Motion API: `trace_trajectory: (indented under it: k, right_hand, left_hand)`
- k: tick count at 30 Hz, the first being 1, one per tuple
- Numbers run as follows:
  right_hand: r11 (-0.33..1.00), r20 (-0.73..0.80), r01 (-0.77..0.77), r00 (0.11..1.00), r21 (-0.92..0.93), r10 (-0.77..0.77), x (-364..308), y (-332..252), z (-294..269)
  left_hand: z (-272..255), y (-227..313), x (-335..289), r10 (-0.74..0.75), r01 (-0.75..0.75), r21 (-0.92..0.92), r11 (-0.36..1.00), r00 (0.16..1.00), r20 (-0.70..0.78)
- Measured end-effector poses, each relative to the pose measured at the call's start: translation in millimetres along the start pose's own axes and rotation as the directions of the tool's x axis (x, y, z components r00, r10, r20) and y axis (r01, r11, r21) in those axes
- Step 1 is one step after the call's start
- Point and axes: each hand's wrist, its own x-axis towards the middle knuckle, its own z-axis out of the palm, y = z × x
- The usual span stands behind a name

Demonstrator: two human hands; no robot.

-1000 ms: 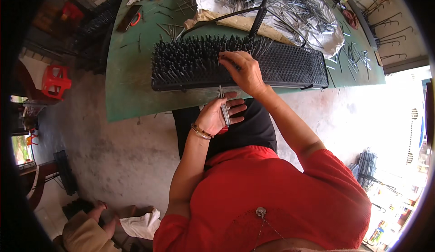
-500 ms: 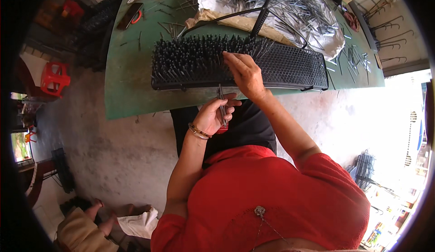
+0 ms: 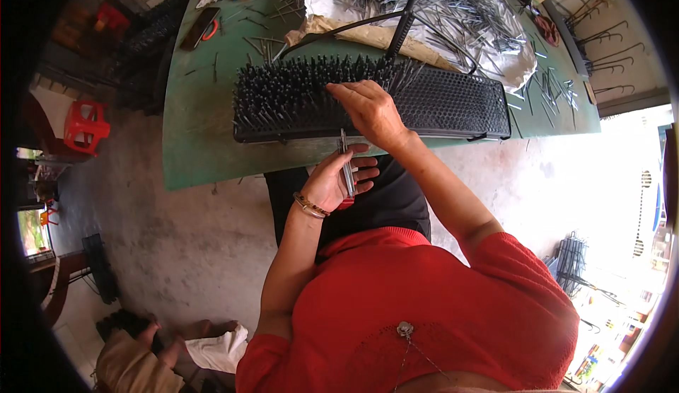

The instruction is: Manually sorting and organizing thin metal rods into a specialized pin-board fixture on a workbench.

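Note:
A long black perforated rack [image 3: 460, 103] lies along the near edge of the green table. Thin dark metal rods [image 3: 283, 96] stand packed in its left and middle holes, while bare holes show toward its right end. Over the standing rods is my right hand [image 3: 371, 113], its fingers bent together and pointing left; what their tips hold is hidden. Just in front of the rack my left hand [image 3: 336, 177] is turned palm up. A small bundle of metal rods [image 3: 346, 163] lies across it under the thumb, the fingers loosely curled.
Behind the rack, white wrapping [image 3: 523, 71] holds a heap of loose metal rods [image 3: 453, 4]. A black bar frame [image 3: 402, 36] rises between them. A phone [image 3: 200, 29] and orange-handled scissors [image 3: 211, 31] lie far left. A red stool [image 3: 87, 125] and another person's legs [image 3: 166, 350] are at left.
My right hand has shifted left along the rack, over the standing rods. The fingers of my left hand have loosened a little around the bundle.

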Motion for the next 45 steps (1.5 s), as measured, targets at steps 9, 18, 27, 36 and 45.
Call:
trace_trajectory:
  k: [9,18,27,36,45]
  right_hand:
    - [0.997,0.094,0.070,0.993,-0.031,-0.067,7,2,-7]
    - [0.997,-0.016,-0.062,0.998,0.049,0.063,0,-4,0]
    - [0.999,0.070,0.043,0.997,0.029,-0.045,5,-7,-9]
    - [0.993,-0.031,-0.113,0.993,0.041,0.115,-4,-7,-6]
    - [0.990,-0.021,-0.022,1.000,-0.139,0.019,-16,-8,-7]
  left_hand:
    - [-1,0,1,-0.020,0.020,0.003,1.000,1.000,0.002]
    - [-2,-2,1,-0.004,0.005,0.026,1.000,1.000,-0.020]
    - [-8,-5,3,0.030,-0.030,-0.016,0.999,0.999,-0.040]
    - [-11,-6,3,0.053,-0.053,0.001,0.999,0.998,-0.016]
    - [-7,-5,4,0.134,-0.134,0.059,0.989,0.991,0.011]
